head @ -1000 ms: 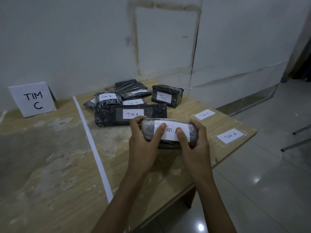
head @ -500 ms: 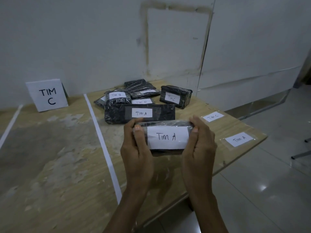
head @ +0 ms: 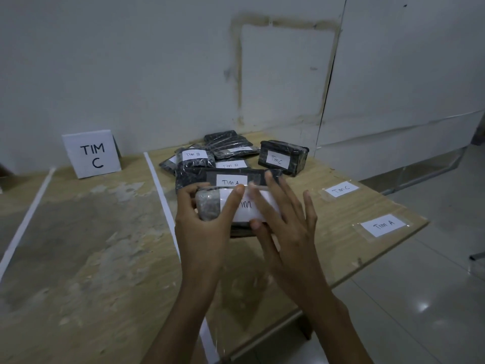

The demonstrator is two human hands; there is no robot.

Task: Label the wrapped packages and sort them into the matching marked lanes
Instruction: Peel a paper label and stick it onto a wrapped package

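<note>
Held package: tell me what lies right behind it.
A long black package labelled Tim A lies right behind it. Its near edge is covered by the held package and the right hand; whether they touch cannot be seen.

A worn wooden table (head: 78,258) stands against a pale wall (head: 131,61) that bears a stained rectangular outline (head: 237,74). Glossy grey floor tiles (head: 420,298) lie to the right.
</note>
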